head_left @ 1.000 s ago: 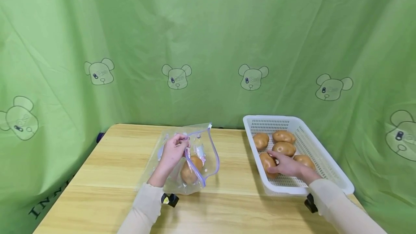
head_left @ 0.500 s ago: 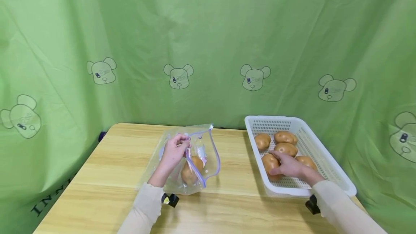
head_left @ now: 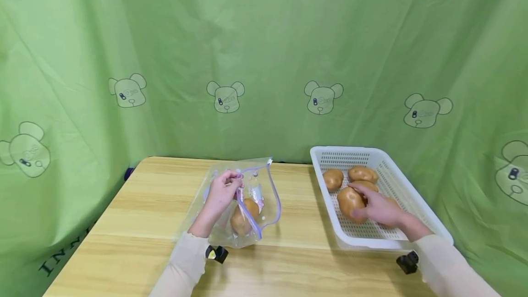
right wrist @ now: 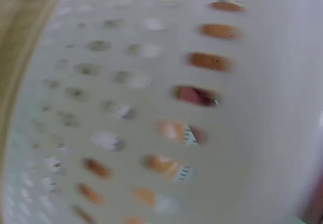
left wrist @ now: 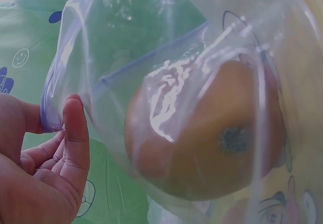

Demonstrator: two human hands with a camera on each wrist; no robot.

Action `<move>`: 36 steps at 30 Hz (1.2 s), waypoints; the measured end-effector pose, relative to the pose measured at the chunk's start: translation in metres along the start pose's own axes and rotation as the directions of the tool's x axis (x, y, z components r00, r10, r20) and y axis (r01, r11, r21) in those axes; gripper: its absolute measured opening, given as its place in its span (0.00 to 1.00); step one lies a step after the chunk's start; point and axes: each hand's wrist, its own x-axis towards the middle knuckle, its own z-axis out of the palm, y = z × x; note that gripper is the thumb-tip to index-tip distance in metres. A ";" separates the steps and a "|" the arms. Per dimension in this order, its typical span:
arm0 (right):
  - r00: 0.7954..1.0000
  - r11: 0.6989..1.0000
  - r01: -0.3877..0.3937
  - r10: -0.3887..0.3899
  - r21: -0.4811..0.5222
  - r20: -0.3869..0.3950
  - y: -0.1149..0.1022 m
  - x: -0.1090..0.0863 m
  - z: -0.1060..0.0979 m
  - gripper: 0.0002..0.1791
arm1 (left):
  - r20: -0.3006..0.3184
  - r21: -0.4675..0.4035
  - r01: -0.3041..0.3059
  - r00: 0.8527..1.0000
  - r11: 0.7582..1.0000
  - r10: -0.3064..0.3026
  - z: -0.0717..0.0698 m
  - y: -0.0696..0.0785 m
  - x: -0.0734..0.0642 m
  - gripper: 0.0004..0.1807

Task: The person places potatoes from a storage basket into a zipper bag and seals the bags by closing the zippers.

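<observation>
In the head view my left hand (head_left: 220,194) pinches the purple zip edge of a clear zip bag (head_left: 208,226), holding its mouth apart. Inside the bag rests a brown potato (head_left: 243,219), which the left wrist view also shows through the plastic (left wrist: 202,138). On the right, my right hand (head_left: 381,210) grips another potato (head_left: 349,203) between thumb and fingers, over the floor of a white slotted basket (head_left: 371,243). Seen from the right wrist, the basket's wall (right wrist: 242,148) fills the picture, with brown patches showing through its slots; it hides the hand's grip.
Several more potatoes lie in the basket, one at the left (head_left: 332,179) and one at the back (head_left: 363,174). Bag and basket stand apart on a wooden table (head_left: 297,269). A green curtain (head_left: 264,58) with bear faces hangs behind the table.
My right hand has closed on the front-left potato and drawn it up and right, away from the basket's left wall. My left hand keeps its hold on the bag.
</observation>
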 end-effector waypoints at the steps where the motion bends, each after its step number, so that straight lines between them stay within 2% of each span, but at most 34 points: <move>1: 1.000 0.999 0.014 -0.014 0.030 -0.007 -0.003 0.000 -0.002 0.47 | 0.003 -0.001 -0.003 1.000 1.000 0.003 0.000 0.000 0.000 0.08; 5: 0.998 0.994 0.053 -0.050 0.096 -0.030 -0.020 0.003 -0.010 0.48 | 0.009 -0.003 -0.013 1.000 1.000 0.013 0.001 0.000 0.000 0.08; 10: 0.999 0.995 0.052 -0.051 0.087 -0.016 -0.052 0.006 -0.014 0.49 | 0.006 -0.005 -0.007 1.000 1.000 0.007 0.002 0.001 -0.001 0.07; 14: 0.999 0.995 0.029 -0.031 0.092 0.010 -0.076 0.009 -0.009 0.49 | 0.008 -0.006 -0.008 1.000 1.000 0.008 0.003 0.002 -0.001 0.07; 17: 0.999 0.995 0.043 -0.044 0.090 0.016 -0.091 0.014 -0.002 0.48 | 0.012 -0.003 -0.015 1.000 1.000 0.015 0.003 0.002 -0.001 0.08; 20: 0.996 0.994 0.089 -0.090 0.066 0.011 -0.105 0.018 0.005 0.47 | 0.012 -0.005 -0.009 1.000 1.000 0.009 0.004 0.003 0.000 0.07; 24: 0.988 0.985 0.151 -0.154 0.085 0.029 -0.125 0.024 0.014 0.43 | 0.008 0.001 -0.008 1.000 1.000 0.008 0.006 0.004 0.000 0.07; 29: 0.969 0.971 0.232 -0.235 0.053 0.074 -0.144 0.029 0.028 0.41 | 0.009 0.003 -0.002 1.000 1.000 0.002 0.008 0.005 0.001 0.08; 33: 0.939 0.944 0.329 -0.328 0.012 0.102 -0.154 0.034 0.038 0.41 | 0.013 0.007 0.007 1.000 1.000 -0.007 0.010 0.006 0.001 0.09; 36: 0.922 0.930 0.368 -0.366 0.010 0.126 -0.160 0.040 0.046 0.41 | 0.017 0.009 0.011 1.000 1.000 -0.011 0.011 0.007 0.002 0.10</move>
